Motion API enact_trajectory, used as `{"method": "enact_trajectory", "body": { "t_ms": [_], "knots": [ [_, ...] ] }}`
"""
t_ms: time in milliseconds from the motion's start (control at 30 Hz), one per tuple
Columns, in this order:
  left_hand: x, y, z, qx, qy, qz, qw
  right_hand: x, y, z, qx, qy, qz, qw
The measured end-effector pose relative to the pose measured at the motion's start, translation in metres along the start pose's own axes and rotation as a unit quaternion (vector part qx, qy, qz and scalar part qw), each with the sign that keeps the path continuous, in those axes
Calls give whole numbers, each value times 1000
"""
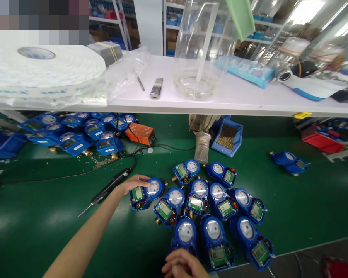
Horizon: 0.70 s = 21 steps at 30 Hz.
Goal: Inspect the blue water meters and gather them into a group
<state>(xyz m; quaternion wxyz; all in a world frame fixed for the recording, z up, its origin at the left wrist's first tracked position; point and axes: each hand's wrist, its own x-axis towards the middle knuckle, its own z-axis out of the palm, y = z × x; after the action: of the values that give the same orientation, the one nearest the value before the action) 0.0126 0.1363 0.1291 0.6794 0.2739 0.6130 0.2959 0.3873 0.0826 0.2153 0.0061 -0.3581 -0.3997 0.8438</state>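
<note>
Several blue water meters with white dials and green circuit boards lie in a cluster on the green bench mat. My left hand reaches across from the lower left. Its fingers curl over the top of the leftmost meter. A black electric screwdriver lies just left of that hand, tip pointing down-left. My right hand sits at the bottom edge, fingers folded, just below the nearest meter. What it holds, if anything, is hidden.
More closed blue meters and an orange box lie at the back left. A blue bin of small brass parts stands behind the cluster. A lone meter lies right. A white shelf overhead carries a clear jar and a tape roll.
</note>
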Motion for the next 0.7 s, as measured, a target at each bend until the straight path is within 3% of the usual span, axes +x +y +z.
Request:
{"method": "enact_trajectory", "body": {
  "t_ms": [233,467,700],
  "knots": [
    [8,-4,-4,2,15,-8,1000,1,-10,0,-22,12,4,1000],
    [20,6,5,-3,-13,21,1000,3,-12,1,-21,6,5,1000],
    [28,5,3,19,-9,25,999,8,-10,-2,-28,16,-12,999]
  ]
}}
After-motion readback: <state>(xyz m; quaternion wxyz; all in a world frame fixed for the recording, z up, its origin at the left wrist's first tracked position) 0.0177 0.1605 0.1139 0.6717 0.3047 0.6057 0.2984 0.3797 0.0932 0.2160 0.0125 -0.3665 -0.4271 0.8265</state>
